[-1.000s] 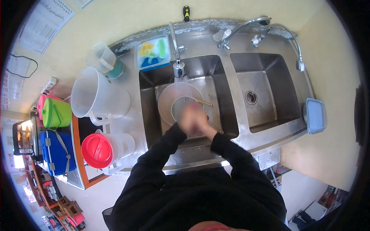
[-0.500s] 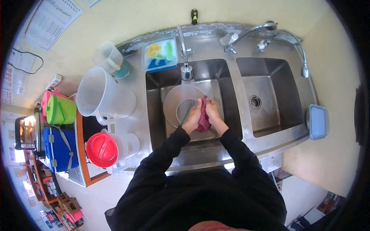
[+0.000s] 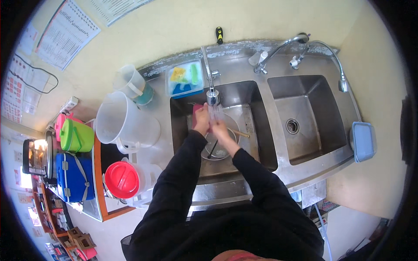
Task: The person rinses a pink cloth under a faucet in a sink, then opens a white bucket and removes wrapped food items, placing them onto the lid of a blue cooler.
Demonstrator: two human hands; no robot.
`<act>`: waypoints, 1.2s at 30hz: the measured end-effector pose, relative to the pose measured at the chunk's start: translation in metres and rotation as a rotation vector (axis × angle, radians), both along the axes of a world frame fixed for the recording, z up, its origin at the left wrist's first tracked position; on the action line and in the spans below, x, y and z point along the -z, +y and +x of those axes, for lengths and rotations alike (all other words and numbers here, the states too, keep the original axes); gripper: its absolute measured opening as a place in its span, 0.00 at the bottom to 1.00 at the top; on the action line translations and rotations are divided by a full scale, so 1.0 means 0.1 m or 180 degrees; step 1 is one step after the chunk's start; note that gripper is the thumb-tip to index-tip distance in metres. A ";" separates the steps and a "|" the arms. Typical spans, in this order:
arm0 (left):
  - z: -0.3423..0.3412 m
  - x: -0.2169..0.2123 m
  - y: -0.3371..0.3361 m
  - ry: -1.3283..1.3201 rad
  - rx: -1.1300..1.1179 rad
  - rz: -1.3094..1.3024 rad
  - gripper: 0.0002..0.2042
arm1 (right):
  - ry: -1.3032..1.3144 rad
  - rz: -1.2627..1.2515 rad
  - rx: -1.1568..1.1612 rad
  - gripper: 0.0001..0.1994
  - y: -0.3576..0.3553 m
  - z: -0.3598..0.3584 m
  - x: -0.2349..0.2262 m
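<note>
In the left sink basin [image 3: 257, 152], my left hand [image 3: 201, 119] is closed on a maroon cloth [image 3: 196, 114], part of which shows beyond the fingers. My right hand [image 3: 223, 131] is close beside it, under the water running from the flexible faucet [image 3: 213, 96]. Spray and blur hide its fingertips. Below my hands is a clear round container [image 3: 221, 153]. A wooden-handled stick [image 3: 242, 134] and a dark thin stick [image 3: 213, 148] lie at this container.
An open plastic box [image 3: 190, 90] with sponges stands behind the basin. On the left are two clear pitchers [image 3: 126, 119] [image 3: 133, 85] and a red-lidded jug [image 3: 123, 179]. The right basin [image 3: 311, 130] has a drain. A blue tray [image 3: 364, 141] is at the far right.
Both hands have shifted toward the faucet, the cloth now on the left side. My right hand has come off the cloth into the water stream. The sticks now show, and the view has tilted slightly.
</note>
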State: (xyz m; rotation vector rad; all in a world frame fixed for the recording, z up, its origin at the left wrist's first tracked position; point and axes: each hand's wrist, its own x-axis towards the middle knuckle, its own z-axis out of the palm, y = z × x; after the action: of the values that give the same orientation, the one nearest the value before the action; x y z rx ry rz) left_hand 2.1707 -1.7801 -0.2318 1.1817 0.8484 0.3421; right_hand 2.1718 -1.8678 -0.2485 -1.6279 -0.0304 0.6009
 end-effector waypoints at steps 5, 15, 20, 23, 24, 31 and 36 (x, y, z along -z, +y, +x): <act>-0.11 0.36 -0.44 0.0462 0.0300 0.0191 0.14 | -0.0117 -0.0057 0.0434 0.14 -0.06 0.40 0.21; -0.11 0.53 -0.57 0.0270 0.0101 -0.0422 0.15 | 0.0667 -0.0232 0.0452 0.20 -0.25 0.23 0.53; -0.16 0.24 -0.56 0.1191 0.0707 -0.0594 0.18 | -0.0220 -0.0902 0.0171 0.19 -0.23 0.26 0.24; -0.21 0.13 -0.77 0.0463 0.0318 -0.0554 0.19 | 0.0045 -0.0513 0.0486 0.18 -0.21 0.40 0.23; -0.19 0.10 -0.67 0.0207 0.0351 -0.0708 0.20 | -0.0149 -0.0445 0.0581 0.17 -0.18 0.31 0.19; -0.20 -0.04 -0.38 -0.0128 0.0191 0.0191 0.17 | 0.1239 0.2121 -0.0168 0.16 -0.50 -0.15 -0.25; -0.32 0.09 -0.15 -0.0134 0.0444 0.2069 0.12 | 0.3528 0.1162 0.0792 0.16 -0.23 -0.05 0.18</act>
State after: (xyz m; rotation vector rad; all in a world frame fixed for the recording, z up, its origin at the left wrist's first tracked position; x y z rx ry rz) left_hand 2.1387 -1.7951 -0.2404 1.8183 0.6251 0.5488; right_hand 2.1667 -1.8908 -0.2669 -0.7689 0.8141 1.1466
